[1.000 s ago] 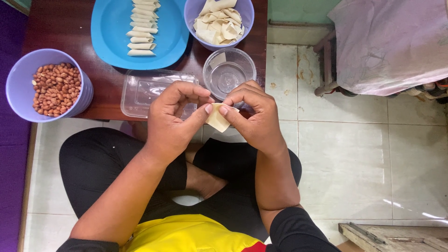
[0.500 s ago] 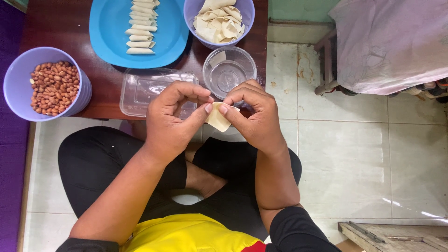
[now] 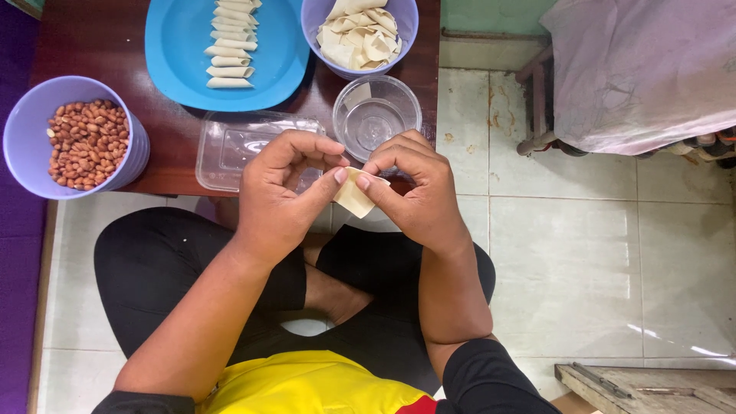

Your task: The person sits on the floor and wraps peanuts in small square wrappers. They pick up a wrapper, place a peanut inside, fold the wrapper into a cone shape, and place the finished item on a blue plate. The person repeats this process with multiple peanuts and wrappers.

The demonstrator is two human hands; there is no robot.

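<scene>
Pale, cream-coloured dough wrapper (image 3: 354, 195) is sitting pinched between both hands, just in front of the near edge of the dark wooden table (image 3: 92, 38) and above the person's crossed legs. The left hand (image 3: 282, 195) is curling nearly closed, its thumb pressing the wrapper's left edge while the fingers are arching over the top. The right hand (image 3: 418, 192) is likewise closing tight, thumb and fingertips gripping the wrapper's right side.

Just beyond the hands, at the table's near edge, a clear rectangular plastic container (image 3: 238, 146) is lying with nothing visible inside. Beside it to the right, a small round clear bowl (image 3: 377, 115) is holding what looks like a little water, though this is hard to tell. Farther back on the table, a lilac bowl (image 3: 318, 19) is carrying a heap of flat, unfilled wrappers (image 3: 359, 34). To the left of that bowl, a blue plate (image 3: 268, 46) is bearing a column of rolled pieces (image 3: 228, 42) lined up one after another. At the table's left end, a larger lilac tub (image 3: 27, 130) is holding brown-skinned peanuts (image 3: 84, 143), filling it well short of the rim.
</scene>
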